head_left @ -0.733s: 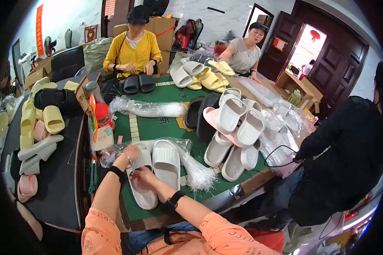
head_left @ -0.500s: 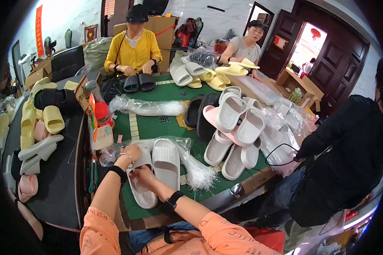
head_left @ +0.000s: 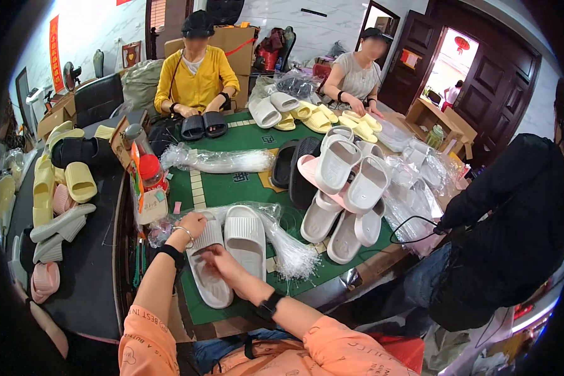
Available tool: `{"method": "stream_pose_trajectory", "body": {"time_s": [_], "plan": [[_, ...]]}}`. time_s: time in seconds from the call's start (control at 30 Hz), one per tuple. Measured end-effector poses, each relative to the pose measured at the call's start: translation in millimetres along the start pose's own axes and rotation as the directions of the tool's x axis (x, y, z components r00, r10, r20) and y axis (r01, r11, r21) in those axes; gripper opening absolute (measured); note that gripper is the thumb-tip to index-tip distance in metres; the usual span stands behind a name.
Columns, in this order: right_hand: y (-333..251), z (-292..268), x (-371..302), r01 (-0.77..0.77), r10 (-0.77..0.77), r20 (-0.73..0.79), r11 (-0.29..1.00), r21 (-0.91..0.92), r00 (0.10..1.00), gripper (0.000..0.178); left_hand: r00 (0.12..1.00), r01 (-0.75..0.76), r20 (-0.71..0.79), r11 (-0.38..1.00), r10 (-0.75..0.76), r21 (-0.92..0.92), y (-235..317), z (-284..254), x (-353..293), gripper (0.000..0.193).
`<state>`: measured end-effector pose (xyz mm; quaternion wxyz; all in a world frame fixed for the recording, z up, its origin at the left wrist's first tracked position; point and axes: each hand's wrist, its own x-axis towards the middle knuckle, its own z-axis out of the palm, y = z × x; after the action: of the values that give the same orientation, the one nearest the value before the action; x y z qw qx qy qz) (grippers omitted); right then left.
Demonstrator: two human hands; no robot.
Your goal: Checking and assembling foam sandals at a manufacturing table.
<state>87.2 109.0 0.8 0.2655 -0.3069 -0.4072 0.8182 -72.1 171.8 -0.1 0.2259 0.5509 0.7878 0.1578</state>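
the green tabletop (head_left: pixel 244 185) fills the middle of the view, with three other people seated around its far and right edges. a heap of pale slippers (head_left: pixel 344 188), white and pink, lies toward the right edge, and clear bags (head_left: pixel 420 188) are piled beside it at that edge. more slippers, white and yellow (head_left: pixel 307 113), sit at the far edge in front of one person, and a black pair (head_left: pixel 203 125) lies at the far left corner under another person's hands. a long bundle of clear plastic ties (head_left: pixel 222 161) lies across the tabletop left of centre, and a second bundle (head_left: pixel 288 250) fans out near the near edge. at the near edge, two white slippers lie side by side, soles down, toes pointing away: the left slipper (head_left: pixel 208 266) and the right slipper (head_left: pixel 245 241), touching along their sides. the left hand (head_left: pixel 191 225) rests on the toe end of the left slipper, fingers curled over its far rim and holding it. the right hand (head_left: pixel 219 260) lies on the footbed of the same slipper, fingers narrow and pinched together; whether they hold anything small i cannot tell. a red-capped bottle (head_left: pixel 150 172) stands at the left edge.
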Motion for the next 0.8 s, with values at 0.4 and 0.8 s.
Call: {"method": "stream_pose_trajectory", "body": {"time_s": [0.4, 0.8], "plan": [[-68.1, -31.0, -98.4, 0.142, -0.289, 0.275, 0.880, 0.452, 0.917, 0.040, 0.971, -0.123, -0.240, 0.834, -0.012, -0.538, -32.0, -8.5, 7.5, 0.008], [-48.0, -49.4, -83.4, 0.458, -0.461, -0.209, 0.886, -0.066, 0.862, 0.025, 0.944, -0.312, -0.275, 0.768, 0.184, -0.559, 32.0, -30.5, -22.3, 0.019]]}}
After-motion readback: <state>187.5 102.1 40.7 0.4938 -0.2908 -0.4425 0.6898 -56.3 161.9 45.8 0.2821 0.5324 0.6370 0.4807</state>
